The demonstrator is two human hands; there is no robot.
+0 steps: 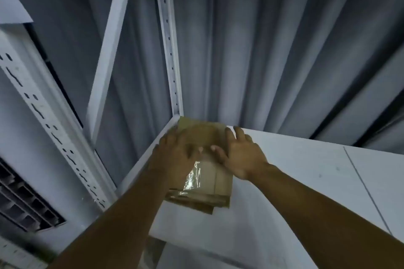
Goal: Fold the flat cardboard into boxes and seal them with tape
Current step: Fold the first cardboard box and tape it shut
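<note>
Cardboard box [209, 183] is folded up and closed: we see a shut brown carton, not a flat blank. Clear tape [193, 178] runs down the near face and wraps the lower edge. It is wrinkled and shiny, so the seal looks rough but it is there. The top seam sits under our hands and the far side is hidden, so we can't check either.

Box sits on the white shelf [284, 181], up in its left rear corner, with the far-left corner at or just beside the perforated upright [169, 50].

Our left hand [175, 155] lies flat on the left part of the top, fingers aimed at the rear corner. Our right hand [240, 155] is spread on the right side, thumb on the top and fingers reaching past the right edge. Neither hand wraps the box. Both look flat, pressing or pushing, with the thumbs close together mid-top. The frame is blurred, so we can't confirm fingertip contact.

Our read: this unit is done, folded and taped, and we are stowing it. We see no flat cardboard, tape roll or other boxes, so we can't tell how many remain.

Around it are a grey ribbed backdrop [273, 39], a slotted rail [32, 98] to the left and a vent grille [21, 203] lower left.
</note>
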